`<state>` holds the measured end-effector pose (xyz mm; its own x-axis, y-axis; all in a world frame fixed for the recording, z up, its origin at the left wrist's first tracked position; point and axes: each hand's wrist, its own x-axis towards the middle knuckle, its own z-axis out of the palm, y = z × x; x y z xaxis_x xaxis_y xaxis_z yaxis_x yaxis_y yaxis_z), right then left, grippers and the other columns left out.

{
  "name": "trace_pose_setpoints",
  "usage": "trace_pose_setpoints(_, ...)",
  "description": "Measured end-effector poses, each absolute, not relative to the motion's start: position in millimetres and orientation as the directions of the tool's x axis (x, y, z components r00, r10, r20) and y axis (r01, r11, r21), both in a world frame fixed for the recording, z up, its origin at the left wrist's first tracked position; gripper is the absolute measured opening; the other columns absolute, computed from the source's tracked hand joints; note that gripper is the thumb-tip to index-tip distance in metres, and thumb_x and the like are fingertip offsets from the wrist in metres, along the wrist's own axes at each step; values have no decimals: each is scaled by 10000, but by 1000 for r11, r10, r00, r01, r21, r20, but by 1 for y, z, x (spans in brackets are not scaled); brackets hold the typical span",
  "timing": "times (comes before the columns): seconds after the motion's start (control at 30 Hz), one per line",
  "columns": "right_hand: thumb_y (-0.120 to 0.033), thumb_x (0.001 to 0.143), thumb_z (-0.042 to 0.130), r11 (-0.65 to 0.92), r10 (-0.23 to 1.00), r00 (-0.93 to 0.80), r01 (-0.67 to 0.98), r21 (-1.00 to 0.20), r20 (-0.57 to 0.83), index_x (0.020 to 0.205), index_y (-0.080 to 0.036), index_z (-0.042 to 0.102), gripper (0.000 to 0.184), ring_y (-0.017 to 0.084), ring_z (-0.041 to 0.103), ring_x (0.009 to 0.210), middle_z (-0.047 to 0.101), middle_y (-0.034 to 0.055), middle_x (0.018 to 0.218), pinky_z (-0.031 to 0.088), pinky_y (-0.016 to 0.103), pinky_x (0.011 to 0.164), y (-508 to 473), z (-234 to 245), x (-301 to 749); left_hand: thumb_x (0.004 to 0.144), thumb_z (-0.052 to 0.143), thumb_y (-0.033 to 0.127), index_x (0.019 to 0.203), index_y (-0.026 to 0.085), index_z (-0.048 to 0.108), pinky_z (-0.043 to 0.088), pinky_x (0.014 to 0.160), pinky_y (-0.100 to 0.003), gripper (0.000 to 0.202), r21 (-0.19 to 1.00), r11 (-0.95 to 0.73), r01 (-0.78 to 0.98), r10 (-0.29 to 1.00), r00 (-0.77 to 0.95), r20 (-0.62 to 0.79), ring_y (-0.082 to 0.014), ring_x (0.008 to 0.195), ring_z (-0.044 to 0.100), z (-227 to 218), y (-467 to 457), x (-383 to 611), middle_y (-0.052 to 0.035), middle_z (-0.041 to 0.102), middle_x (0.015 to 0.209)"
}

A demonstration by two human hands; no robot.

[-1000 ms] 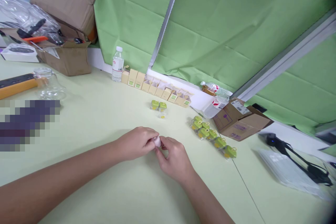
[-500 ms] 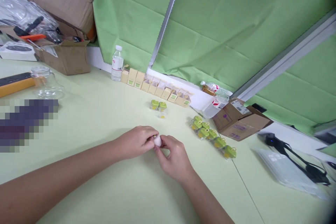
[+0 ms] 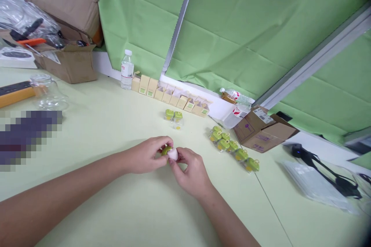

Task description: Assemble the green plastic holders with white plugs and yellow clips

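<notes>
1. Green cloth (image 3: 246, 27) hangs behind the table
2. The pale table (image 3: 116, 216) spreads beneath both hands
3. A brown carton (image 3: 261, 131) sits at the back right
4. A water bottle (image 3: 126, 71) stands beside a row of small boxes (image 3: 175, 96)
5. The left hand (image 3: 147, 156) grips a green piece (image 3: 166, 149) between thumb and fingers; the right hand (image 3: 191, 171) pinches a white piece (image 3: 173, 154)
6. Both pieces meet between the fingertips, above the table, nearer than the green-topped cups (image 3: 241, 155)
</notes>
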<state>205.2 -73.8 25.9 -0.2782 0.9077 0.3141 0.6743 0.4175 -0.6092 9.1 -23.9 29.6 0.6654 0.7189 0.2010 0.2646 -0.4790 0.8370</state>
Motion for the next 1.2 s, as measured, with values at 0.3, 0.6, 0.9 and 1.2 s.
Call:
trace_pose_setpoints(0.3,-251,882,599,276,956,-247,564,-778,161,939,-190,651,99,155,640,756,686,28,853,530,271,708,-73,33,209,941,493,286,1103,225,571,479,739,-296,190,882,-425,202,667,728,155,-181,872,607,29,-22,7,-44,650,1053)
trace_pose_setpoints(0.6,-488,828,698,52,953,-297,361,-931,-62,898,-205,594,309,143,609,664,633,-17,743,513,274,617,-70,30,218,977,477,333,1145,209,599,491,754,-292,241,898,-425,110,568,805,170,-188,900,620,34,-22,4,-66,666,1052)
trace_pose_setpoints(0.9,-423,881,645,30,959,-280,249,-968,-42,859,-204,544,242,144,621,627,605,-17,728,552,306,611,-72,33,217,971,500,348,1153,210,611,506,823,-321,253,910,-399,113,586,794,158,-190,937,616,36,-17,0,-71,664,1059)
trace_pose_setpoints(1.2,-450,818,660,-17,999,-31,75,-997,-19,798,-208,543,269,153,614,627,571,-32,673,592,346,630,-59,39,227,939,534,423,1191,209,594,517,841,-328,336,902,-377,209,735,660,155,-212,1031,600,30,2,-11,-95,638,1164)
